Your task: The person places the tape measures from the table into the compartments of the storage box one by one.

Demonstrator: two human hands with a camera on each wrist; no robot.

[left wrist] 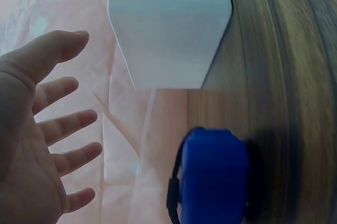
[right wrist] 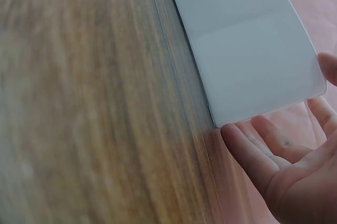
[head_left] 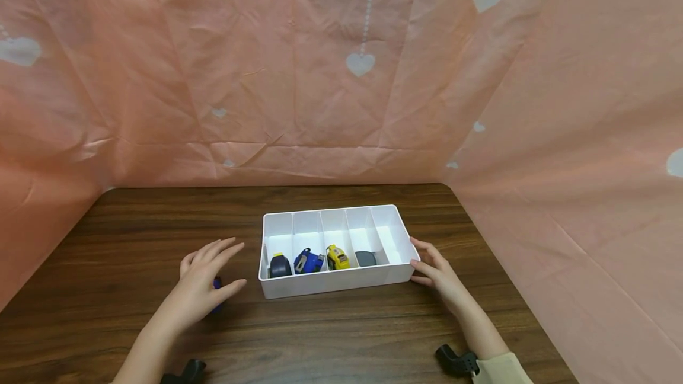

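Nearest thing first: the left hand (head_left: 205,280) is hovering over a blue tape measure (left wrist: 213,182) that's sitting on the wood table (head_left: 133,242), just left of the white divider tray (head_left: 331,283). Fingers are spread and straight, not gripping anything yet, palm facing down w/ the blue one tucked under it, mostly hidden in the head view. IMO the way to do this bit well is dropping straight down, thumb on one flat side and fingers on the other, bc that casing looks smooth and chunky and a fingertip pinch could slip.

The right hand (head_left: 434,271) is resting against the tray's right end, fingers (right wrist: 253,147) loosely extended and touching the near right corner, not wrapped around it. Prob worth pressing there so the tray isn't sliding around.

Further back, inside the tray: a black-and-yellow tape (head_left: 280,265), a blue tape (head_left: 308,262), a yellow tape (head_left: 337,258) and a dark grey one (head_left: 365,258), one per slot from the left. The rightmost slot (head_left: 392,242) is the only one w/ nothing in it.
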